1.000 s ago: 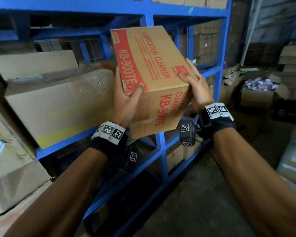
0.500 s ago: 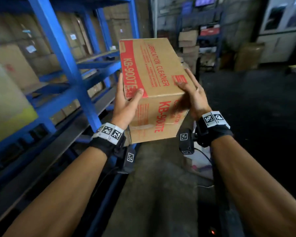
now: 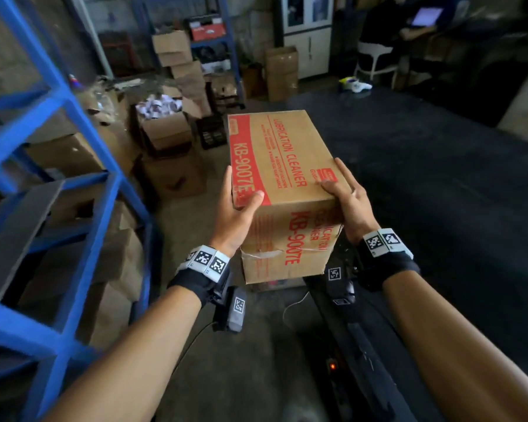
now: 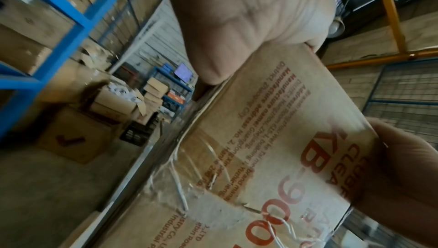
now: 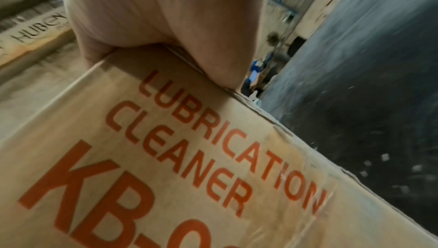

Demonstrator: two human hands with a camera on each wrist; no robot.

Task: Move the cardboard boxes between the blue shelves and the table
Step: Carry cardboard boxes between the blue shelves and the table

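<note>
Beside the blue shelves point(image 3: 73, 123), left hand point(image 3: 235, 214) and right hand point(image 3: 349, 202) clasp the cardboard box point(image 3: 284, 178), thumbs on top.

Held item: one cardboard box point(image 3: 282, 166) printed in red "LUBRICATION CLEANER KB-9007E", gripped by two hands, one left hand point(image 3: 237, 214) and one right hand point(image 3: 349, 202). Fixtures: one blue shelf rack point(image 3: 73, 117) close by, a second blue rack point(image 3: 223, 41) at the back wall, one dark table point(image 3: 454, 178), one white chair point(image 3: 375, 60). Further cartons on the floor and racks: blurred, count not determinable.
</note>
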